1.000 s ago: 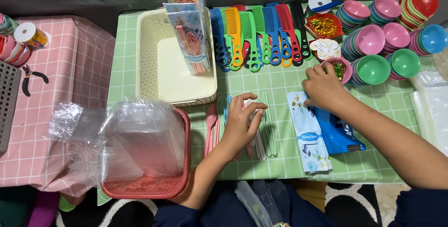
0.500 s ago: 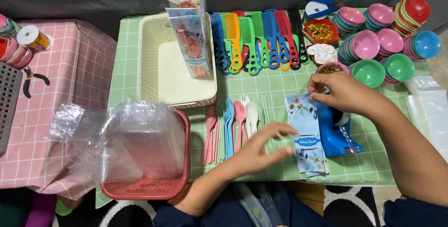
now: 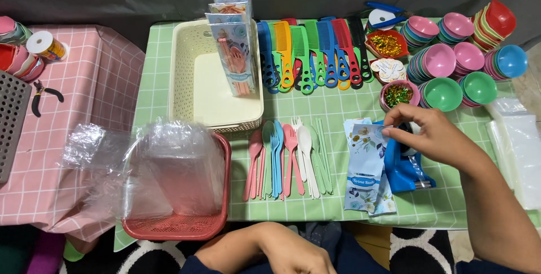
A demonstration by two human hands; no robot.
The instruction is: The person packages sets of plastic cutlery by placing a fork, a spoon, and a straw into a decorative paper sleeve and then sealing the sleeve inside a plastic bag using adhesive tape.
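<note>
Two hands are working apart: the right hand [image 3: 437, 133] is pinching its fingertips over the blue tape dispenser [image 3: 403, 167] beside the floral packets [image 3: 366, 167] on the green surface [image 3: 158, 82], while the left hand [image 3: 293, 251], loosely curled and empty, is resting below the edge.

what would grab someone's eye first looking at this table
Probably the fan of bright plastic combs along the far edge of the green checked table, with stacks of pink, green and blue bowls to their right. Nearer the middle, the right hand rests on a blue tape dispenser beside a floral packet. Crumpled clear bags fill a red basket at the front left.
</note>
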